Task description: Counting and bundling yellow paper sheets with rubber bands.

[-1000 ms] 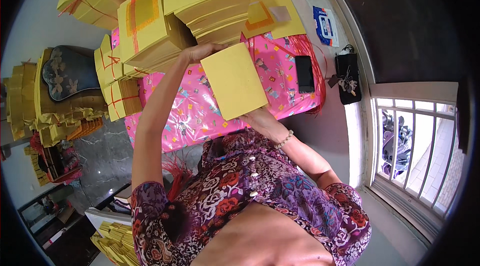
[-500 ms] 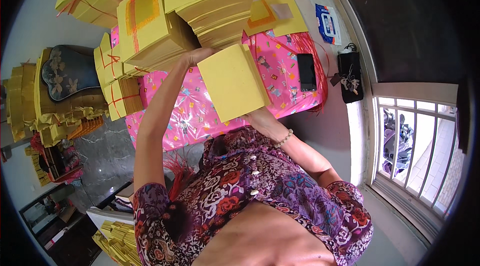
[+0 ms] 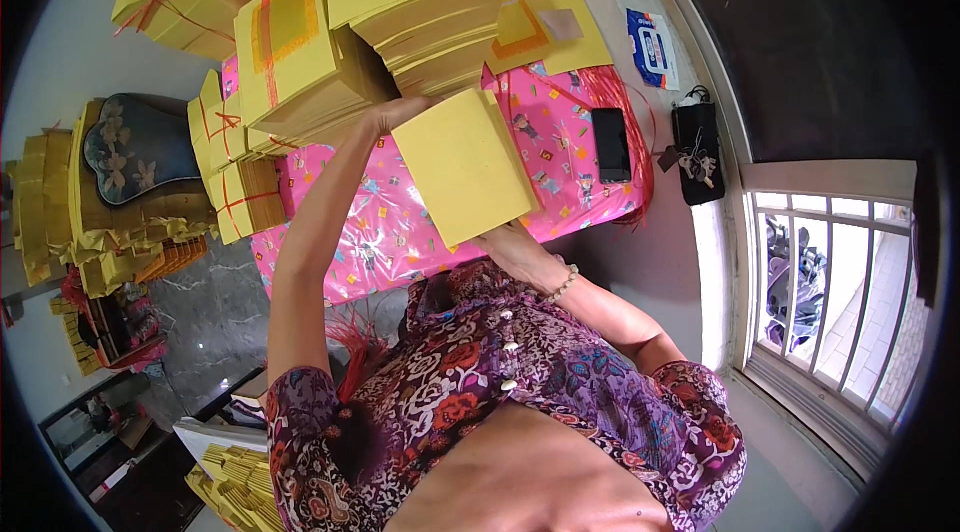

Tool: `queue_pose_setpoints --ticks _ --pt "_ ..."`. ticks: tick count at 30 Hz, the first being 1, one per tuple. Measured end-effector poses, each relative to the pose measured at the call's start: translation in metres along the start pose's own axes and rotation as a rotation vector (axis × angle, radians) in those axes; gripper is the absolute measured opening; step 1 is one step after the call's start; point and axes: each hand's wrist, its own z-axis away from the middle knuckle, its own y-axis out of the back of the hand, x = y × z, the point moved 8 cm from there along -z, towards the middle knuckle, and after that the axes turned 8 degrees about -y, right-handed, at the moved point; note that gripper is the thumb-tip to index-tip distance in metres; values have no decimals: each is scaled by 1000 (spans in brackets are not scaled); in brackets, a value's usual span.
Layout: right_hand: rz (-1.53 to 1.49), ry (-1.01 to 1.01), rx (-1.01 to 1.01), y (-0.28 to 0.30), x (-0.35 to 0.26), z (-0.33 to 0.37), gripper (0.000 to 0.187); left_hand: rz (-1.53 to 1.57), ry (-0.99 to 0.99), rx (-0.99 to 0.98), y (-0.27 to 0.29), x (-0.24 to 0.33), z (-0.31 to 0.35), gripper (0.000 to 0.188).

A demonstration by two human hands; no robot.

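Taking the yellow paper stack point(image 3: 465, 167) in hand as the centre of our clock, with 12 at the top of our view, we see the bench point(image 3: 365, 222), covered in shiny pink printed plastic, spread below and around it. Well out at 4 o'clock we have a window point(image 3: 835, 312) with pale bars. Between 11 and 12 we see a tall stack of yellow sheets point(image 3: 425, 12), and at 10 a red-banded stack point(image 3: 310, 57) of the same yellow. Far out at 9 is a dark blue chair back point(image 3: 145, 147) with a floral pattern; nearer on that line we find tied bundles point(image 3: 262, 182) crossed by red string. The stack in hand is tilted over the near part of the bench, between both hands. At 1 o'clock we note loose yellow sheets point(image 3: 555, 27) lying flat.

The left hand point(image 3: 402, 114) is at the stack's corner between 10 and 11; its fingertips are hidden behind the paper, so we cannot tell how its grip stands. The right hand point(image 3: 515, 252), at 5, has its grip closed on the near edge, fingers partly hidden underneath. Beyond the bench we spot a black pouch point(image 3: 690, 122) at 3, a blue and white packet point(image 3: 655, 50) at 2, then a black phone point(image 3: 611, 145) on the bench just short of 3, keys point(image 3: 705, 168) on the pouch, and a beaded bracelet point(image 3: 568, 284) on the right wrist.
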Motion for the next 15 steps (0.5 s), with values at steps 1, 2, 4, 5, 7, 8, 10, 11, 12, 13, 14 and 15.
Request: queue_pose_setpoints --ticks 1,2,4,5,7,8,10,11,12,13,14,15 --pt "-20 20 -12 -1 -2 0 50 51 55 21 1 -9 -2 44" --pt "-40 39 -24 -3 -3 1 51 103 110 43 1 -18 -2 44" --pt "-31 32 -20 -4 -4 2 50 126 71 43 -2 -20 -6 43" --pt "-25 25 -5 -3 -4 2 50 146 29 44 -3 -16 -9 42" --pt "-2 13 -16 -4 -6 1 48 151 74 67 -1 -16 -3 41" --pt "14 12 -24 -5 -7 1 47 160 122 98 2 -16 1 40" --pt "-2 -5 -20 -6 -8 1 46 203 165 101 3 -8 5 40" --pt "-14 -7 -11 -6 -9 2 45 251 208 111 3 -5 6 40" --pt "-19 -5 -15 -7 -11 5 45 254 205 107 4 1 6 40" --pt "-16 -52 -41 -9 -9 9 43 375 230 123 3 6 6 43" --pt "-8 -102 -42 -11 -6 14 42 496 255 138 1 11 8 45" --pt "-11 -99 -68 -14 -7 21 42 495 254 140 1 17 8 45"
